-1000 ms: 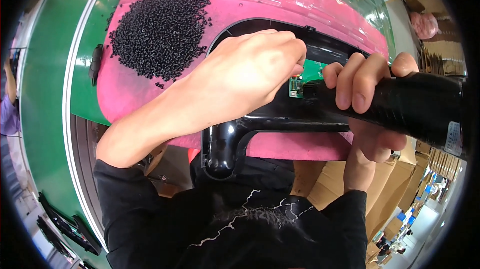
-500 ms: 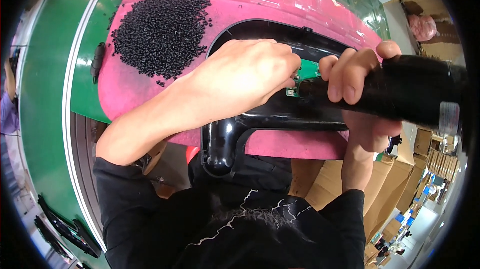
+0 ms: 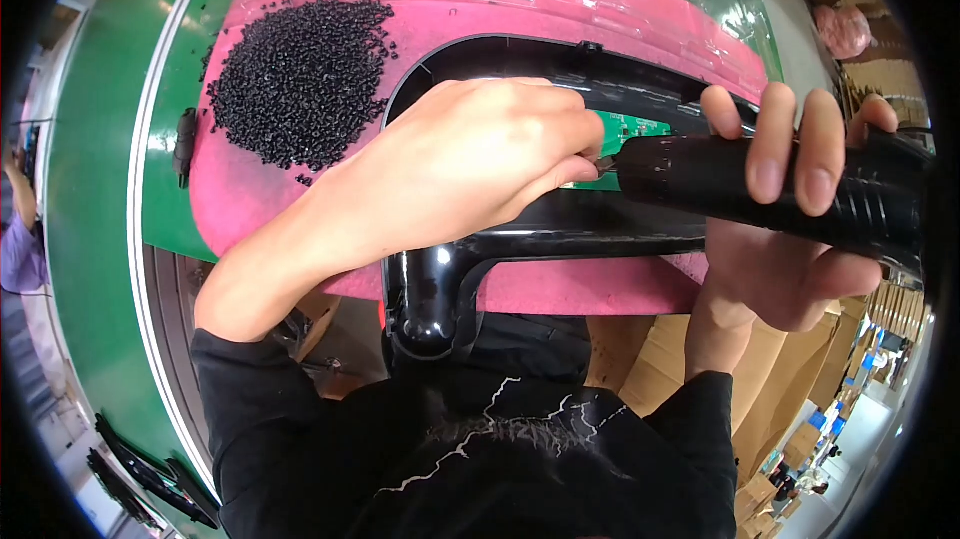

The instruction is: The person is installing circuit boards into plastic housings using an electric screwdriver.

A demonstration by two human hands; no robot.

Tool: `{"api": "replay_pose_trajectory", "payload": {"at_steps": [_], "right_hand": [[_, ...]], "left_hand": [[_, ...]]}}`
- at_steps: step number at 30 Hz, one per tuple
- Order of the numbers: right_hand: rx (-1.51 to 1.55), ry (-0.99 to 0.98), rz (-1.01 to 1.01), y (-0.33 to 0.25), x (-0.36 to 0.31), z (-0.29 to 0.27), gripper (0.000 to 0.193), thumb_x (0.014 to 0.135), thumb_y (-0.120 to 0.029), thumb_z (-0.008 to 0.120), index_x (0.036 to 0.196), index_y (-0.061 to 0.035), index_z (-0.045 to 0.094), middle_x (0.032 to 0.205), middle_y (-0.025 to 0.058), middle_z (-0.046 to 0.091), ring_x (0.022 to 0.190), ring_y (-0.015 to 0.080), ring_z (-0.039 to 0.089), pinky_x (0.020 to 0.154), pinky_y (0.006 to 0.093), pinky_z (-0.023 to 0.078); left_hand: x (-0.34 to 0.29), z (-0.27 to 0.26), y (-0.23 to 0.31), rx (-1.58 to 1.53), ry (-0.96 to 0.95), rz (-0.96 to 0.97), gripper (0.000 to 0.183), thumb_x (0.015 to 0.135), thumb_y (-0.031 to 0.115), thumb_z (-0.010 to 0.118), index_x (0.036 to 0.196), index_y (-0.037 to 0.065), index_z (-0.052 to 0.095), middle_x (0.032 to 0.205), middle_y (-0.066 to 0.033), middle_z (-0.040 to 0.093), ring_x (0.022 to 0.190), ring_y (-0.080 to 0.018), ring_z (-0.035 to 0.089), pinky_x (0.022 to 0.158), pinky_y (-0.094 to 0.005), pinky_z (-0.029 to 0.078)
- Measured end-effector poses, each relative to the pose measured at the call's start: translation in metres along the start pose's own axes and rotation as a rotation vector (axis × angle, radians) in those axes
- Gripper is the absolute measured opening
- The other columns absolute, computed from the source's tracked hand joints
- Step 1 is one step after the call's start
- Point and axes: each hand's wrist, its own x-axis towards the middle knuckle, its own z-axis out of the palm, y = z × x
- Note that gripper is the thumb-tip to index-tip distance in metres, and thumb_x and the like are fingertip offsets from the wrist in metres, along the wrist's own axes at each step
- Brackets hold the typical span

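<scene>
1. Green table [image 3: 95, 169]: white strip [image 3: 140, 99] running lengthwise along it.
2. Pink mat [image 3: 580, 287]: rounded corner at near left.
3. Small dark pen-like object [image 3: 184, 146]: on green table, just beside mat's left edge.
4. Clear plastic [image 3: 690, 24]: glossy, along mat's far edge.
5. Long dark curved pieces [image 3: 150, 466]: toward table's near end; kind unclear.
6. Person in purple [image 3: 22, 251]: beyond table's left edge.
7. Brown cardboard [image 3: 765, 369]: off mat's near right corner.
8. Pink bundle [image 3: 843, 31]: beyond mat's far right corner.
</scene>
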Motion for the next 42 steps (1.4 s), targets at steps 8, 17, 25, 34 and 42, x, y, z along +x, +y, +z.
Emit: {"api": "replay_pose_trajectory", "payload": {"at_steps": [8, 17, 25, 34, 42], "right_hand": [[0.076, 0.158, -0.070, -0.006, 0.001, -0.003, 0.074, 0.082, -0.040, 0.075, 0.137, -0.0119, 0.035, 0.099, -0.0068, 0.050, 0.090, 0.0124, 0.048, 0.092, 0.0409, 0.029], [0.053, 0.305, -0.045, -0.038, -0.010, -0.002, 0.068, 0.079, -0.047, 0.070, 0.125, -0.0099, 0.039, 0.095, -0.0029, 0.050, 0.079, 0.0118, 0.047, 0.081, 0.0352, 0.031], [0.029, 0.420, -0.011, -0.054, -0.013, -0.018, 0.065, 0.075, -0.054, 0.067, 0.115, -0.0081, 0.042, 0.091, 0.0005, 0.050, 0.069, 0.0112, 0.047, 0.070, 0.0301, 0.033], [-0.068, 0.339, 0.094, -0.060, -0.015, -0.056, 0.068, 0.075, -0.066, 0.058, 0.106, -0.0054, 0.048, 0.092, 0.0040, 0.052, 0.061, 0.0110, 0.047, 0.061, 0.0271, 0.034], [-0.077, 0.283, 0.115, -0.047, -0.015, -0.055, 0.072, 0.075, -0.069, 0.059, 0.105, -0.0052, 0.048, 0.085, 0.0027, 0.052, 0.057, 0.0096, 0.046, 0.057, 0.0248, 0.034]], "left_hand": [[0.008, 0.004, 0.004, -0.115, 0.100, 0.006, 0.014, 0.079, 0.008, 0.071, 0.086, -0.001, 0.062, 0.078, -0.0109, 0.063, 0.071, -0.0275, 0.063, 0.063, -0.0354, 0.050], [0.018, 0.007, 0.013, -0.080, 0.092, 0.060, 0.016, 0.080, 0.012, 0.070, 0.087, 0.000, 0.061, 0.078, -0.0104, 0.061, 0.073, -0.0291, 0.061, 0.064, -0.0394, 0.050], [0.023, 0.001, 0.016, 0.000, 0.092, -0.001, 0.087, 0.045, 0.036, 0.085, 0.118, 0.000, 0.056, 0.109, -0.0101, 0.062, 0.103, -0.0262, 0.058, 0.086, -0.0362, 0.045], [0.012, -0.002, -0.001, -0.263, 0.419, 0.108, 0.027, 0.087, 0.017, 0.046, 0.105, 0.002, 0.032, 0.109, -0.0178, 0.041, 0.100, -0.0210, 0.040, 0.099, -0.0366, 0.031], [0.013, -0.008, 0.001, 0.167, 0.421, -0.039, 0.026, 0.080, -0.003, 0.057, 0.105, -0.001, 0.048, 0.104, -0.0140, 0.053, 0.097, -0.0273, 0.050, 0.091, -0.0359, 0.041]]}}
